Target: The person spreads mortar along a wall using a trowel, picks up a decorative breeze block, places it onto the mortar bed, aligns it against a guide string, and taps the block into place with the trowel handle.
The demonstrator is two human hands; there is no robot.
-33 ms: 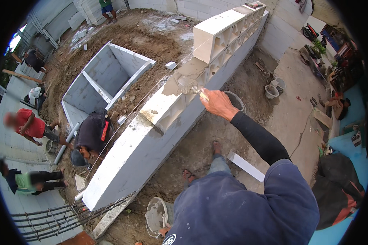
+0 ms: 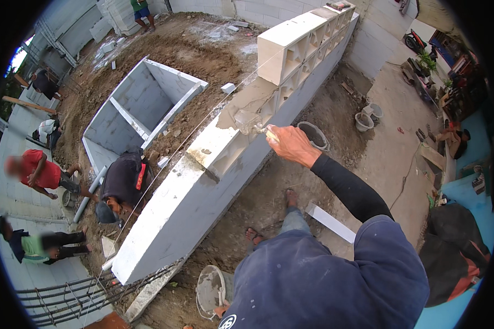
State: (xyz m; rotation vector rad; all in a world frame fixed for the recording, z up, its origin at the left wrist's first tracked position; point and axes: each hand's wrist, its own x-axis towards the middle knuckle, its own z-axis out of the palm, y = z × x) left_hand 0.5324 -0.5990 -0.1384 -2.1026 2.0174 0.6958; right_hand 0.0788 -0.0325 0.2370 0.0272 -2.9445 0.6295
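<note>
My right hand (image 2: 294, 143) is closed around the handle of a trowel (image 2: 249, 118). Its blade lies on wet grey mortar (image 2: 241, 104) spread over the top of the pale patterned blocks (image 2: 230, 151). A taller patterned block (image 2: 271, 57) stands just beyond the mortar. Low beside my body, my left hand (image 2: 220, 311) grips the rim of a mortar bucket (image 2: 209, 290); my shirt hides most of that hand.
A taut string (image 2: 164, 181) runs along the wall (image 2: 164, 236). Left of it, a person in dark clothes (image 2: 123, 181) bends beside a block-lined pit (image 2: 115, 129). More people stand farther left. Another bucket (image 2: 314, 136) and reinforcing bars (image 2: 66, 296) are nearby.
The trowel and my right hand have shifted slightly left and toward me over the mortar. At the left, the person in red has moved an arm a little.
</note>
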